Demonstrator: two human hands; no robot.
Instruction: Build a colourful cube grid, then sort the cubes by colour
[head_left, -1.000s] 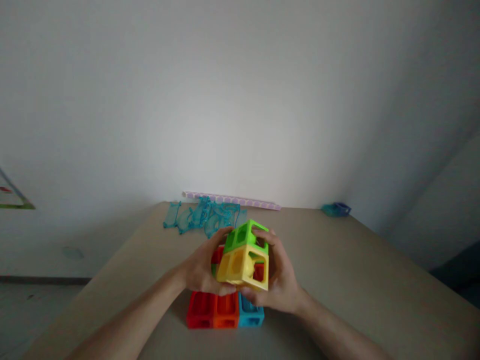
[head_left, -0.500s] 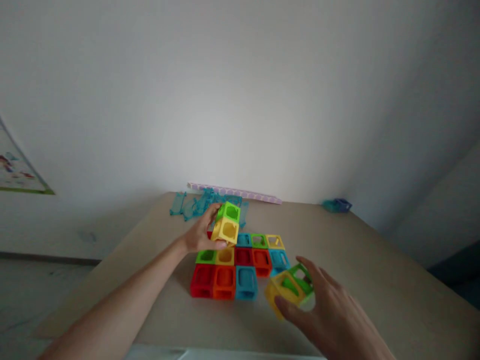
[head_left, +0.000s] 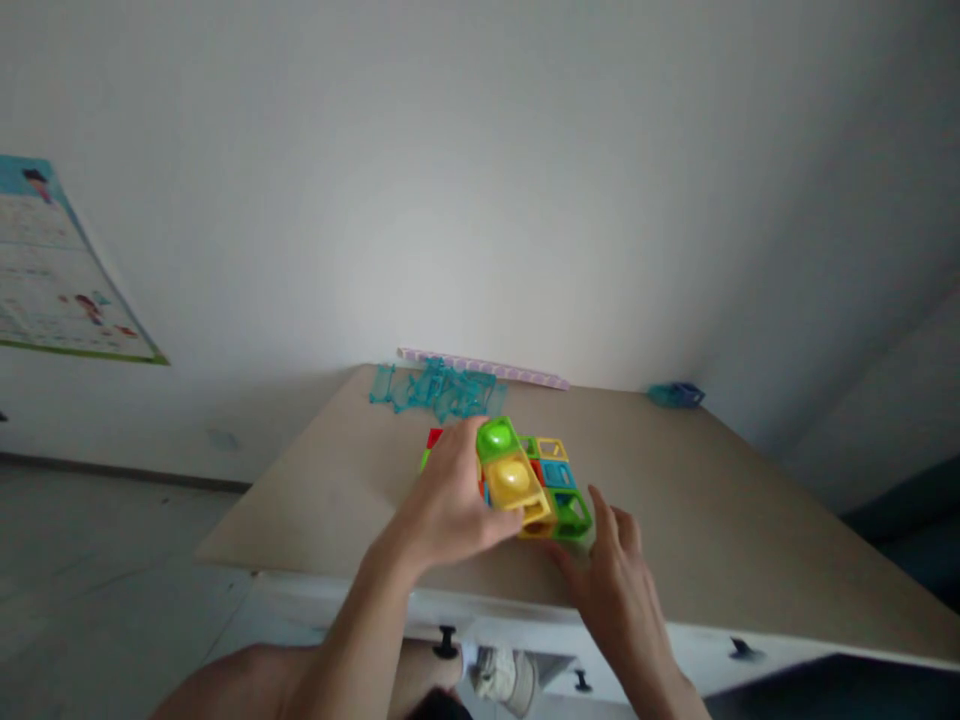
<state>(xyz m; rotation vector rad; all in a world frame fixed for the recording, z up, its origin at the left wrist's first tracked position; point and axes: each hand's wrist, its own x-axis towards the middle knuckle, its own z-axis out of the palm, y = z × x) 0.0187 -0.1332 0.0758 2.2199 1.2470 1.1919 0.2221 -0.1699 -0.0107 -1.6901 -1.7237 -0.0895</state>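
My left hand (head_left: 450, 505) is closed round a joined green-and-yellow pair of hollow plastic cubes (head_left: 504, 465), held over a flat grid of coloured cubes (head_left: 553, 462) on the beige table (head_left: 675, 500). A second yellow-and-green cube pair (head_left: 559, 512) rests on the table at the grid's near right. My right hand (head_left: 611, 570) lies beside it, fingers stretched and touching its near side. Much of the grid is hidden behind my left hand.
A heap of clear teal plastic pieces (head_left: 439, 388) and a long lilac strip (head_left: 484, 368) lie at the table's far edge by the wall. A small teal object (head_left: 675, 395) sits at the far right. Drawer knobs (head_left: 446, 640) show below the near edge. A poster (head_left: 52, 280) hangs at left.
The view has pulled back and tilted down. My left hand carried its cube pair right, over the grid. My right hand set the other pair down by the grid and loosened.
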